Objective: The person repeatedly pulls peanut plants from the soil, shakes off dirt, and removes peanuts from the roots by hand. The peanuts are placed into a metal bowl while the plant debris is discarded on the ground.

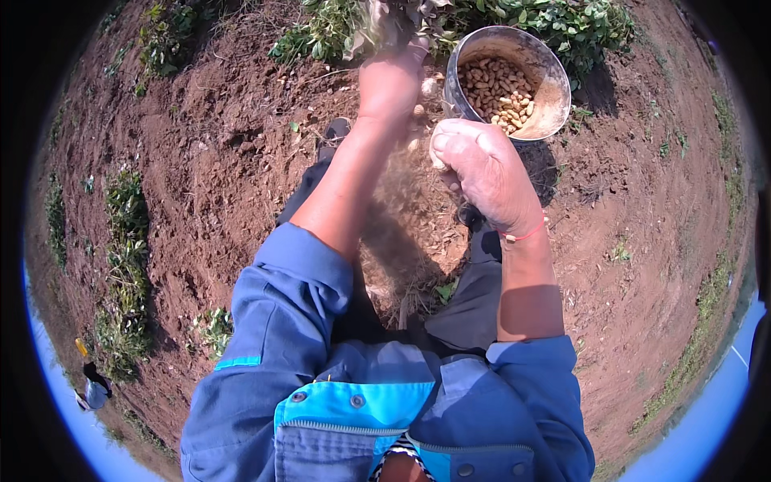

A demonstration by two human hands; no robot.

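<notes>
My left hand [391, 84] is closed around a leafy bunch of peanut plants [388, 24] at the top of the view; motion blurs both. Nearer to me and to the right, my right hand [485, 165] is curled, with what looks like a pale peanut pod [440, 162] at its fingertips. The rest of its grip is hidden. Just beyond the right hand, a dusty metal bucket [551, 66] leans slightly towards me. Peanuts in their shells [494, 84] cover its bottom. A few loose pods [418, 110] lie on or above the soil between hand and bucket.
Pulled peanut plants [572, 24] are heaped behind the bucket. A row of plants [126, 271] lies on the reddish soil [229, 181] at left. Dust hangs between my dark-trousered legs [464, 301]. Another person [95, 388] is far off at lower left.
</notes>
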